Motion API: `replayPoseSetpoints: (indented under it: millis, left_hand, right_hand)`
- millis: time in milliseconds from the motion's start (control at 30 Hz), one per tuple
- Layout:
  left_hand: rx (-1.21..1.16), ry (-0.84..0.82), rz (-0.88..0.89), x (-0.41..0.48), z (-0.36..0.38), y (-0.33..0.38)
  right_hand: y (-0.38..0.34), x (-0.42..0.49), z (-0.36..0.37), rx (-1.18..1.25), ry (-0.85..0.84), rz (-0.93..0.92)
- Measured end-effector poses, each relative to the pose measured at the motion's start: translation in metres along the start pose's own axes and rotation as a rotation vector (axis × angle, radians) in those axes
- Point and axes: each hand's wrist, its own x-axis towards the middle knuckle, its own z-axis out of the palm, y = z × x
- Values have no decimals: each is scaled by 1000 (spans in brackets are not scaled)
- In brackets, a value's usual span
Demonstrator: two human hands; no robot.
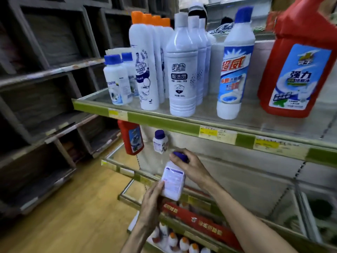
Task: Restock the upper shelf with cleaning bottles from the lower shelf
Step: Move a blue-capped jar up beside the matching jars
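One white bottle [173,181], cap [180,155] half hidden under the gripping right hand [190,168], body clasped by left hand [152,201]

You are standing on a floor [78,216] of warm yellow-brown wood planks, which is catching a soft sheen of light. To your left, dark wooden cubby racks [45,75] are rising in tiers, their front rails looking worn and pale. In front of you, the upper shelf [160,124] is showing a green front edge with yellow labels [208,133], and the lower shelf [124,170] is sitting beneath it. A pale perforated back panel [246,179] is running behind both.
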Motion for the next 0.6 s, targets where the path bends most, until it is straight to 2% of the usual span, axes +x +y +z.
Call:
replayPoseSetpoints:
  millis: [67,200,300,433,600]
  left_hand:
    - [-162,-14,-38,-6,-10,11]
    - [-421,-155,-50,-10,-48,39]
    - [-504,-252,-81,-7,-85,66]
    - [-489,-398,-184,9,-137,91]
    - [-258,-351,-17,32,-189,125]
  right_hand:
    - [-7,-1,21,37,-35,-21]
    - [-36,3,67,112,-106,-77]
    - [-58,12,108,216,-140,-108]
    - [-83,33,167,345,-103,-135]
    - [-106,58,222,326,57,-151]
